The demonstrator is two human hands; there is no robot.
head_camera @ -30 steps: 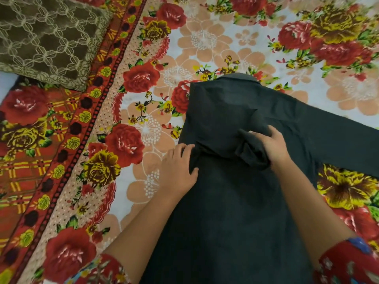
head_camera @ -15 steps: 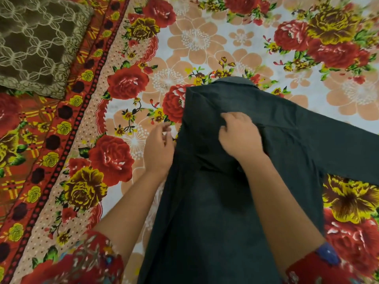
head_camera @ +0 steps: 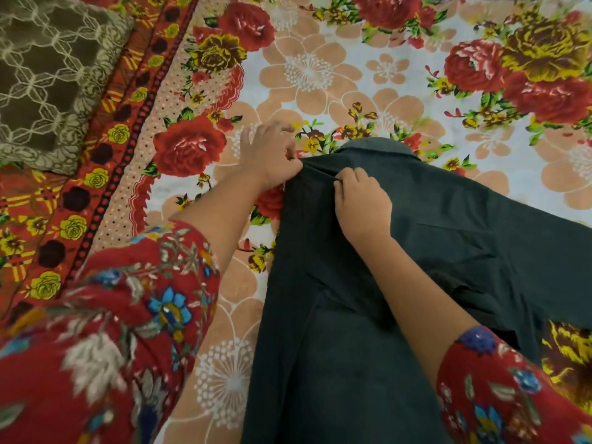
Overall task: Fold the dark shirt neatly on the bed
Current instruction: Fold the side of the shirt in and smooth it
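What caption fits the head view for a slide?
Left hand and right hand pinch the shirt near its collar, on a floral sheet.

Nothing to read here: no lettering, label, brand or number shows on the dark shirt [head_camera: 352, 347] or the floral bedsheet [head_camera: 320, 75].

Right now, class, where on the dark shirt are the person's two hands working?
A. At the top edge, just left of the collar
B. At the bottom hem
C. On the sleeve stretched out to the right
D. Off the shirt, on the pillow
A: the left hand pinches the top edge of the dark shirt, and the right hand grips the fabric beside it, just left of the collar.
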